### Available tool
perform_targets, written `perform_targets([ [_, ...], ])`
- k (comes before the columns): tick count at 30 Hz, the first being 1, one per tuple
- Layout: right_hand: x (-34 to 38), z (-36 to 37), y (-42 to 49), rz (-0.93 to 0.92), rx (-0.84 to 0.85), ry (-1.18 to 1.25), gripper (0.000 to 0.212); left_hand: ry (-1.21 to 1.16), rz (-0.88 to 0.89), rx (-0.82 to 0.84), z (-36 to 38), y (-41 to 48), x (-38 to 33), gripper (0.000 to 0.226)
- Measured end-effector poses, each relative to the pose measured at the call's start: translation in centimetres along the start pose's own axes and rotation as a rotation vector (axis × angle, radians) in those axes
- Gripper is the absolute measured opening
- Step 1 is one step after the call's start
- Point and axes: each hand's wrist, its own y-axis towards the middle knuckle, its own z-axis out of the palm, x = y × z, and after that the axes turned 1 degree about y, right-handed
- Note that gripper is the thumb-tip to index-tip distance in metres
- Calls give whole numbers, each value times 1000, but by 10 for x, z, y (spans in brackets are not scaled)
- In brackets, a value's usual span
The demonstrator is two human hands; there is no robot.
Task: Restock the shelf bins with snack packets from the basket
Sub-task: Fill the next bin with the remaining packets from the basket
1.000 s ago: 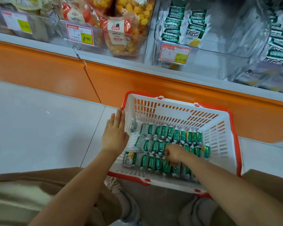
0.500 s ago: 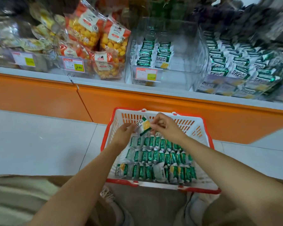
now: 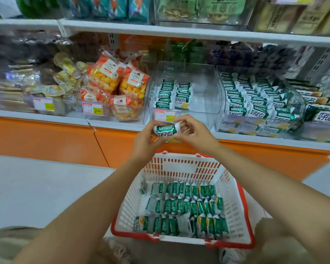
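Note:
A green-and-white snack packet (image 3: 165,131) is held up in front of the shelf edge. My left hand (image 3: 145,141) grips its left end and my right hand (image 3: 196,133) pinches its right end. Below my forearms a white basket with a red rim (image 3: 234,210) sits on the floor, with rows of the same green packets (image 3: 181,208) lying in it. Straight behind the held packet stands a clear shelf bin (image 3: 204,88), holding two short stacks of matching packets (image 3: 171,95) at its left side.
A fuller bin of green packets (image 3: 259,101) stands to the right. Orange-and-yellow puff bags (image 3: 118,86) fill the bin on the left. An orange shelf base (image 3: 46,138) runs below the shelf. A higher shelf board (image 3: 179,33) overhangs the bins. My knees flank the basket.
Both hands have lifted one packet out of the basket up to shelf height. A second ago the right hand was down among the packets and the left rested on the basket's rim.

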Motion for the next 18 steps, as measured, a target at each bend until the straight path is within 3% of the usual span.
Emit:
perform_targets([
  [7,19,-34,47,-65,-155,-101,30,328,148,-116,-11,44,-18,62],
  [12,-4,-57,93,107,-369,-189,30,654,272,-112,-14,69,4,62],
  [18,-42,-65,140,299,-323,-485,35,884,314,-115,-5,93,35,69],
])
